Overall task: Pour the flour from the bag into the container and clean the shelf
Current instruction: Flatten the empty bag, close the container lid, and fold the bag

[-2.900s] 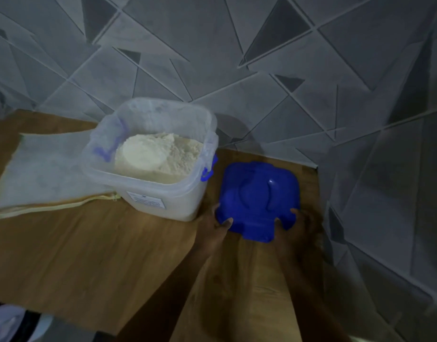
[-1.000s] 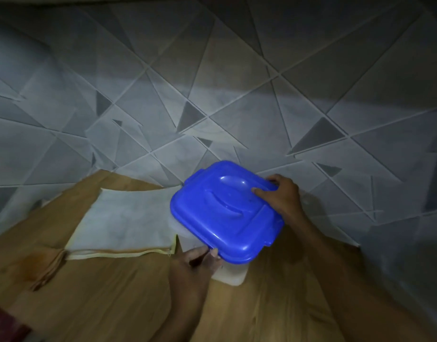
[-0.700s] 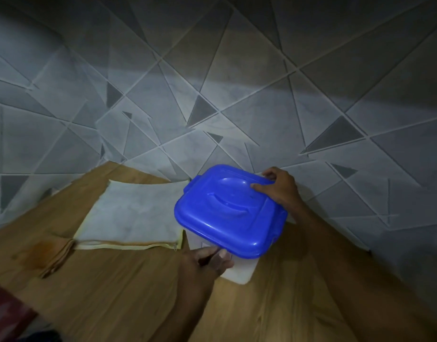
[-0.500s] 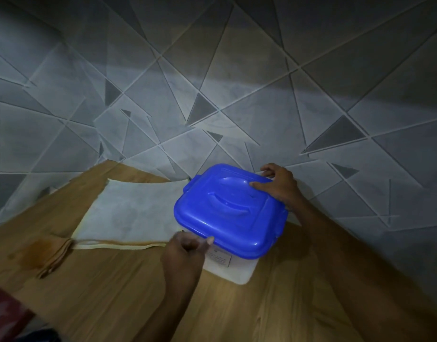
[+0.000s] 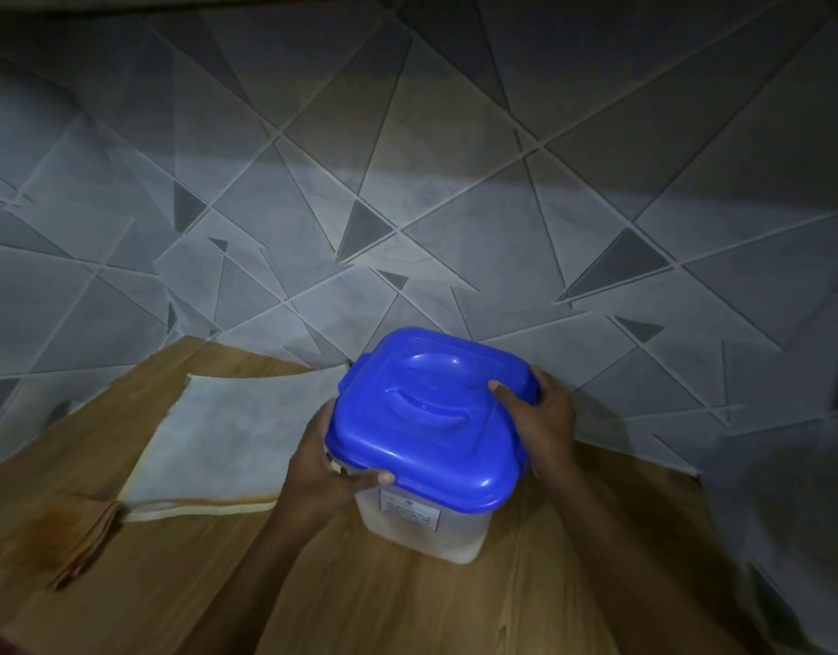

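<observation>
Grey tiles cut into triangles back a wooden shelf [image 5: 181,583] in dim light. At the far left of it a brownish stain [image 5: 53,531] marks the wood, with what looks like a small folded cloth [image 5: 88,543] at its edge — too dark to be sure. Just right of that the flour bag [image 5: 228,432] lies flat and limp, apparently empty.

Next comes the left hand [image 5: 322,470], cupped against the near-left corner of the container [image 5: 422,522]: its fingers curl along the wall just below the rim and the thumb lies under the lid's edge, so its grip is closed on that corner. The clear container stands upright on the shelf near the tiled corner, a white label facing the camera; a pale fill shows faintly through its wall, though the flour itself is hidden. The blue lid [image 5: 426,418] sits on top, seemingly a little tilted. The right hand [image 5: 542,425] holds the lid's far-right corner, thumb on top and fingers wrapped over the edge.

The step appears to be sealing. To do it well, I would press each corner down in turn while the other hand steadies the body, and listen for the side clips — an unseated corner could spill flour later. Wiping the shelf looks still to be done.
</observation>
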A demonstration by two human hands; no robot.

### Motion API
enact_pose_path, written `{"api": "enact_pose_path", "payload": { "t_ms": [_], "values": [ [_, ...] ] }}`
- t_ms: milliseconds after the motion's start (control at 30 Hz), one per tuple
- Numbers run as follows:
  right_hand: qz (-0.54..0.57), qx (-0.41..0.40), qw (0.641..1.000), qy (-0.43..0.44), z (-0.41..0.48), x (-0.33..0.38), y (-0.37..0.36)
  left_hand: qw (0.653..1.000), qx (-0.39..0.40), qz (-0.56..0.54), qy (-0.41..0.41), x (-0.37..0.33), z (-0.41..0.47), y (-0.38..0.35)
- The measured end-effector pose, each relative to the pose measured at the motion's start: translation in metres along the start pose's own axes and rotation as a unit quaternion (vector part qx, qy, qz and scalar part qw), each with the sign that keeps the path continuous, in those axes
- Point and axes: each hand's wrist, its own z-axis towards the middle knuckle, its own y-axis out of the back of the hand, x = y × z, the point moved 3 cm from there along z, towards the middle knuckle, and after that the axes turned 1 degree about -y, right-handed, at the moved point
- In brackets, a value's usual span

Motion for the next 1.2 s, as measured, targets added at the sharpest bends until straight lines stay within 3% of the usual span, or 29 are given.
{"api": "enact_pose_path", "payload": {
  "t_ms": [267,567,667,767,867,1200],
  "values": [
    [-0.103,0.027,0.994,-0.004,0.015,0.024,-0.011,0.994,-0.052,0.043,0.082,0.018,0.007,0.004],
    [-0.065,0.008,0.997,-0.029,0.004,0.003,-0.011,0.992,-0.02,0.067,0.1,0.018,0.012,0.008],
    [-0.035,-0.001,0.992,-0.118,0.004,-0.008,-0.012,0.987,-0.012,0.078,0.138,0.015,0.024,0.009],
    [0.079,0.004,0.968,-0.24,0.001,-0.021,-0.013,0.979,0.019,0.128,0.161,0.025,0.048,0.0],
    [0.133,0.033,0.954,-0.268,-0.002,-0.026,-0.016,0.96,0.021,0.217,0.178,0.041,0.078,-0.003],
    [0.102,-0.003,0.959,-0.265,-0.005,-0.017,-0.012,0.969,0.028,0.091,0.227,0.068,0.113,0.003]
  ]
}}
